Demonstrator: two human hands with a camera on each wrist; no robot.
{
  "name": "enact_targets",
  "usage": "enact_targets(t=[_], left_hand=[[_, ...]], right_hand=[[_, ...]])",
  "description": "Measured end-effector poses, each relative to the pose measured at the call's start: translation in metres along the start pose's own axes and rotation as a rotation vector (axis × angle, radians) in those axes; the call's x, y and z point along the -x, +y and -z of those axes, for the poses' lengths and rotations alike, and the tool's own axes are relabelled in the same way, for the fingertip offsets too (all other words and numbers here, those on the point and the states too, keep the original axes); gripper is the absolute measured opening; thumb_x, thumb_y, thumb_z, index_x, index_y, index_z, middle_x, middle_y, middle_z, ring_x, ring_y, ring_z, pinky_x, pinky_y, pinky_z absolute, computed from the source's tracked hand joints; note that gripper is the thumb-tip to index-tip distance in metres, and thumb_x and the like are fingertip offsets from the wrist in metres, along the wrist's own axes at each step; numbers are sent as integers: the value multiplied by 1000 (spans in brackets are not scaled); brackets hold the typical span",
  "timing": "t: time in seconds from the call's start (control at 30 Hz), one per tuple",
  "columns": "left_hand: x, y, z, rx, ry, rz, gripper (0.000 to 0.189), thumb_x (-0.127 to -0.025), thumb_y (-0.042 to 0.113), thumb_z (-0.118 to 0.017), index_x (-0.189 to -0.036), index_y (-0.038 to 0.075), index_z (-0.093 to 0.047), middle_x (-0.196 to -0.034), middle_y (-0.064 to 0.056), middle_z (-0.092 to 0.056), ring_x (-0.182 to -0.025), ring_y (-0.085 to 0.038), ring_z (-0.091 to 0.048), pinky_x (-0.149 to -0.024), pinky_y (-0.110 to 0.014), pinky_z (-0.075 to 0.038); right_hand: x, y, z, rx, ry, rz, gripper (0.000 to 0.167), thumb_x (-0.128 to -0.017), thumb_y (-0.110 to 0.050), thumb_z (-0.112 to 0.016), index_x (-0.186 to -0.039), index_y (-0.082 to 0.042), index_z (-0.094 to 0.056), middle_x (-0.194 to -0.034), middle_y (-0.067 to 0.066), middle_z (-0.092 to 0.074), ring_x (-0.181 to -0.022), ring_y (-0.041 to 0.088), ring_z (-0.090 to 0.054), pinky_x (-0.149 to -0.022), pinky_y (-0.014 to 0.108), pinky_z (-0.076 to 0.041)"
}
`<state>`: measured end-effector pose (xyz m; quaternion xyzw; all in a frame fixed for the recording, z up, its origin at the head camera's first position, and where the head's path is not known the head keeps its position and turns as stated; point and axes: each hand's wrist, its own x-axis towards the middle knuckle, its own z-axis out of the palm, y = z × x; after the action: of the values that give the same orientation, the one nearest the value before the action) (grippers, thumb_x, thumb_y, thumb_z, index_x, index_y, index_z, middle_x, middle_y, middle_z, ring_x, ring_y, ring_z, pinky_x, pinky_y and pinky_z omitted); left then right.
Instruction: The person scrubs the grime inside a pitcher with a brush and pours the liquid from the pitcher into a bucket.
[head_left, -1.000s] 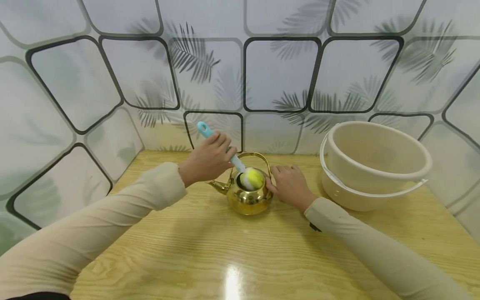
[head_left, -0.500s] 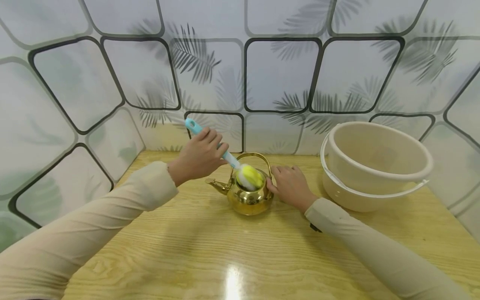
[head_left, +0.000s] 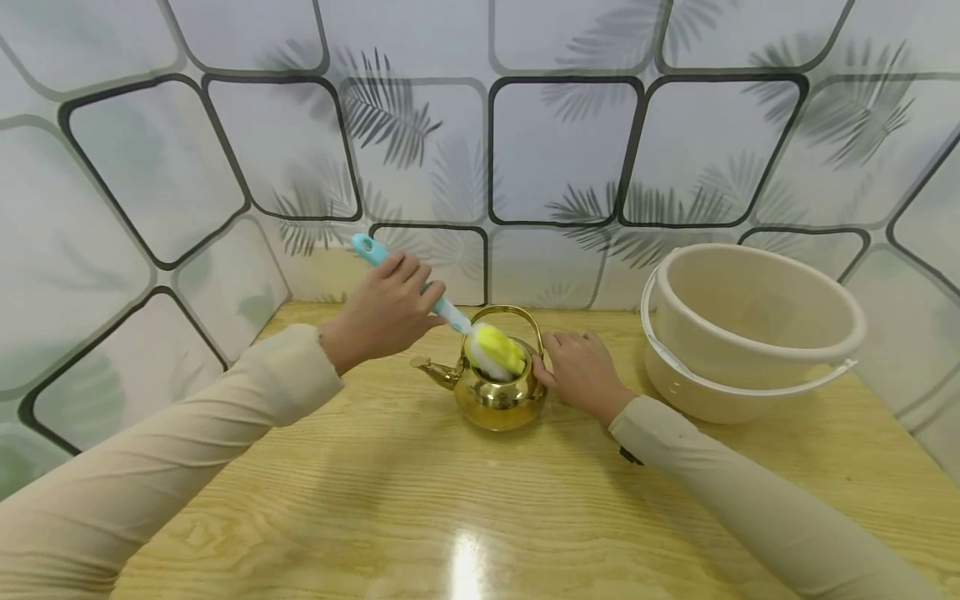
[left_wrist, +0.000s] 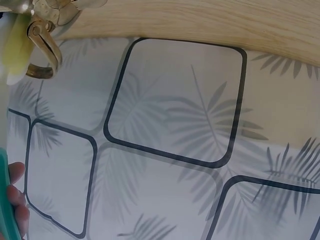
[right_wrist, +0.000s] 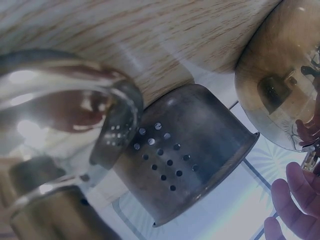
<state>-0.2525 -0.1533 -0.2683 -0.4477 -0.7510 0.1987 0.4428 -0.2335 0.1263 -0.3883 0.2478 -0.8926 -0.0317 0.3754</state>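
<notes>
A shiny gold kettle (head_left: 498, 408) stands on the wooden table, its spout to the left and its arched handle (head_left: 507, 308) upright. My left hand (head_left: 384, 310) grips the light blue handle of a sponge brush (head_left: 369, 247). The yellow and white sponge head (head_left: 497, 348) sits tilted in the kettle's round opening, its lower part hidden inside. At the kettle's right side, my right hand (head_left: 585, 367) holds it, thumb near the rim and handle base. In the right wrist view, fingers (right_wrist: 295, 195) show beside the kettle's wall (right_wrist: 270, 75).
A cream bucket (head_left: 750, 400) with a white bail stands at the right. The right wrist view shows a perforated metal strainer (right_wrist: 195, 135) and a shiny, rounded metal piece (right_wrist: 55, 115) on the table. A patterned wall (head_left: 562, 150) rises behind the table (head_left: 375, 517).
My left hand has moved left, drawing the brush handle lower and more slanted, and the sponge head has shifted slightly left in the opening. The right hand and kettle stay in place.
</notes>
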Motion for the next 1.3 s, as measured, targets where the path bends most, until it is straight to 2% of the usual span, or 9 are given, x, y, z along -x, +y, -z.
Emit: enact_targets(t=[0.33,0.6,0.8,1.0,1.17,1.3], left_hand=[[12,-4,6,15,9,71,42,-78,43,-72,-79,5,-55,-80,-14,-60,-79,-31,-54,-81,-39,-40],[28,-3,7,48,25,132,44,-77,44,-73,-83,3,-56,-96,-21,-64,-82,-33,-54,-78,-39,-39],[35,-1,5,71,-3,167,45,-78,44,-71,-84,3,-55,-78,-16,-58,-73,-31,-48,-75,-39,-37],[39,-1,3,72,2,153,47,-78,47,-70,-88,4,-56,-78,-15,-56,-75,-31,-48,-75,-40,-37],[42,-2,2,62,40,116,44,-77,45,-72,-86,6,-55,-75,-14,-54,-72,-30,-46,-74,-39,-37],[45,-2,1,58,45,98,43,-77,45,-71,-87,6,-55,-75,-13,-54,-72,-29,-47,-73,-38,-37]], right_hand=[[0,0,1,12,-16,0,19,-85,-26,-60,-80,-7,-58,-61,4,-60,-50,18,-54,-49,31,-38],[0,0,1,17,-38,-5,19,-85,-26,-59,-81,-7,-58,-60,4,-59,-49,17,-53,-48,31,-38],[0,0,1,16,-46,-5,19,-85,-25,-59,-81,-6,-58,-59,3,-58,-47,16,-51,-47,31,-37],[-1,1,2,18,-43,-9,21,-85,-27,-60,-83,-5,-59,-60,4,-60,-48,17,-53,-47,31,-37],[-1,1,1,15,4,11,23,-83,-27,-62,-80,-5,-58,-58,4,-58,-46,17,-50,-45,31,-36],[-1,1,0,12,44,30,21,-83,-26,-59,-79,-5,-57,-57,4,-57,-44,16,-48,-44,29,-32]])
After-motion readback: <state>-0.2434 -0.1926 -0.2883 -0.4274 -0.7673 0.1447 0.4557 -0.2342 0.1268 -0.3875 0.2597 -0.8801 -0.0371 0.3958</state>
